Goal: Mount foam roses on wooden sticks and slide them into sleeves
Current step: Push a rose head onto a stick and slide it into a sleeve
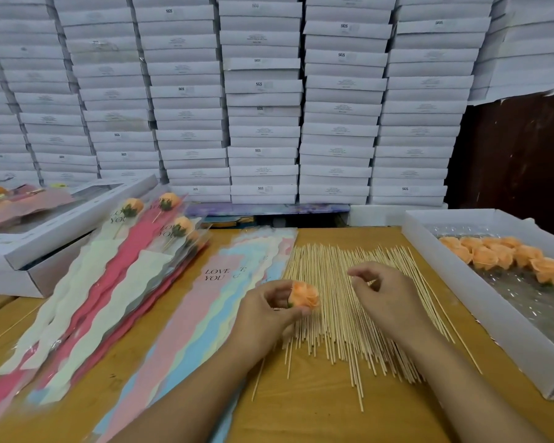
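Note:
My left hand (271,310) grips an orange foam rose (305,295) with its petals turned to the right, just above the left edge of a spread of wooden sticks (339,314). Over the middle of those sticks hovers my right hand (386,290), its fingers loosely curled and thumb near forefinger; whether a stick is pinched there I cannot tell. A stack of pastel sleeves (202,302) printed "LOVE YOU" lies left of the sticks. Further left, finished roses in sleeves (135,251) lie piled.
A white tray (454,282) at the right holds several loose orange roses (506,255) on clear film. An open white box (64,231) sits at the left. A wall of stacked white boxes (263,100) rises behind the wooden table (304,407).

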Available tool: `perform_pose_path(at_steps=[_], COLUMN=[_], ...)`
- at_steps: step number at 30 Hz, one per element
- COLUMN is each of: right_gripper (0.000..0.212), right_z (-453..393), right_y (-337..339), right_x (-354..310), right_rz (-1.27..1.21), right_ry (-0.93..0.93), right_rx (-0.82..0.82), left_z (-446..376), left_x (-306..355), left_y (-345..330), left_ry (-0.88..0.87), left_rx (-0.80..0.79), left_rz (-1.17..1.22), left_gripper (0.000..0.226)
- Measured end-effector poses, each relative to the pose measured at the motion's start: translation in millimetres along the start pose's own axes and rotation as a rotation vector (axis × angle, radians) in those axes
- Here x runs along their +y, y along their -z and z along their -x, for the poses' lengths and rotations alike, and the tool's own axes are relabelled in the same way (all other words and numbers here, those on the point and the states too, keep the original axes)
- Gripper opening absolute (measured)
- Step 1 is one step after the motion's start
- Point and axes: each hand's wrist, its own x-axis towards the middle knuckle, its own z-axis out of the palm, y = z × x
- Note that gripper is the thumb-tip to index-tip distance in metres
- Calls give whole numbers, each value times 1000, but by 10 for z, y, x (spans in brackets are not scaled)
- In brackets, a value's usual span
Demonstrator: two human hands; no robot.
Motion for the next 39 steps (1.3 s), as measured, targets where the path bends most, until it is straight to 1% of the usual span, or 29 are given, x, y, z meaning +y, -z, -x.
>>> perform_pose_path(at_steps=[3,6,10,11,14,16,18,21,24,27,29,32,33,34,37,39], right_gripper=[21,24,30,32,37,37,36,27,24,25,27,31,32,32,33,35], right_z=[8,22,48,61,101,119,120,109,107,109,112,113,110,111,112,115], right_y=[27,17,10,3,-36,-60,-68,-56,-56,-69,-75,-68,-63,-57,-40,-31], right_x=[173,215,204,203,196,182,169,174,184,175,177,175,169,163,136,113], right_rz=[184,238,317,336,360,379,393,394,402,416,435,458,458,458,469,481], right_ry=[-78,-88,-104,-111,-120,-116,-118,-129,-137,-142,-146,-165,-177,-188,-208,-225], right_rx=[-76,-114,-150,-165,-221,-248,-264,-265,-253,-233,-215,-199,-200,-201,-206,-214], left_z=[-10,-10,-6,-5,-13,-20,-26,-31,-36,-45,-46,-47,-46,-47,-42,-40], left_x=[3,13,22,25,34,44,45,42,36,32,37,42,50,54,60,57], left_y=[31,34,60,65,85,91,96,111,120,116,113,115,115,114,111,108], left_ry=[37,85,184,210,272,297,332,367,372,386,401,411,413,411,394,393], left_rx=[-8,-13,-18,-25,-53,-73,-85,-99,-125,-142,-146,-174,-185,-195,-212,-216], left_rz=[124,171,269,339,548,637,742,840,854,866,878,880,887,891,869,837], left_gripper=[45,42,29,30,48,49,52,58,62,59,52,30,26,26,36,35])
